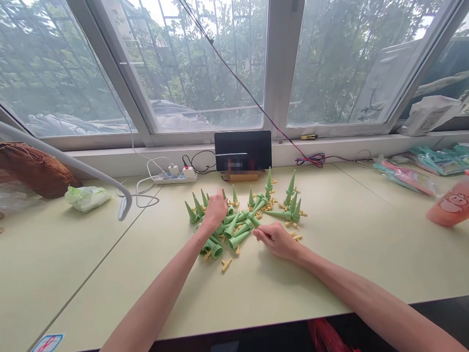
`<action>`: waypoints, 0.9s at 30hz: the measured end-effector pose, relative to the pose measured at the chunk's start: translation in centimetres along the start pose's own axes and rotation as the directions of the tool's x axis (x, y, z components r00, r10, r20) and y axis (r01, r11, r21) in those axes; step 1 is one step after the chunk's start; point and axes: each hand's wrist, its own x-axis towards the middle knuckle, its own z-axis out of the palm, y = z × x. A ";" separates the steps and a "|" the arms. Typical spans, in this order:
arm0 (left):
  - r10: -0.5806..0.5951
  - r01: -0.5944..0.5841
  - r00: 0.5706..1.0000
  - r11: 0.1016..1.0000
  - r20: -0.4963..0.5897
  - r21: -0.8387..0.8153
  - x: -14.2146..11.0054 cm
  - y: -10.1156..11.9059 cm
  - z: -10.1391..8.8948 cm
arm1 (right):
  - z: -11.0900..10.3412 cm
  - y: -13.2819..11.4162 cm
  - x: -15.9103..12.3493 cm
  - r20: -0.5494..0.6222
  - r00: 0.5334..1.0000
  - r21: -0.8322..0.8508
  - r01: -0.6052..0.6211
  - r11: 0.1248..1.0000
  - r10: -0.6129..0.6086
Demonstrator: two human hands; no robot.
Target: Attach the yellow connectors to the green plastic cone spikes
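A pile of green cone-shaped plastic watering spikes (240,238) lies in the middle of the table, several on their sides. Behind and beside it, more spikes (191,214) stand upright on their wide ends, points up. My left hand (216,211) reaches over the pile's far left side, its fingers closed round a green spike (224,194) whose tip shows by them. At the pile's right edge, my right hand (276,239) is closed in a pinch; what it holds, if anything, is hidden. Small yellow T-shaped valves (226,265) lie scattered among the spikes.
A dark-screened tablet (243,151) leans on a small box by the window. Left of it are a power strip (176,177) with cables, a green plastic packet (87,197) and a grey lamp arm (126,200). A pink bottle (450,205) and plastic packages (439,159) are at right.
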 end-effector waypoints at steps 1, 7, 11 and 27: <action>-0.002 0.002 1.000 1.000 -0.003 0.000 0.0 0.0 0.0 | 0.0 0.0 0.0 0.001 1.000 -0.002 -0.003 1.000 0.003; 0.016 -0.017 0.998 1.000 -0.066 -0.017 -1.0 0.4 -0.9 | 0.1 0.3 -0.1 -0.003 1.000 0.001 0.004 1.000 -0.004; 0.152 -0.156 0.974 0.988 -0.166 -0.011 -2.5 1.7 -2.1 | 0.0 0.4 0.0 -0.006 1.000 -0.009 0.004 1.000 -0.004; 0.742 -0.712 0.575 0.662 -0.346 0.236 -4.6 3.1 0.5 | -0.6 0.9 0.0 -0.132 0.990 -0.058 0.034 0.998 -0.041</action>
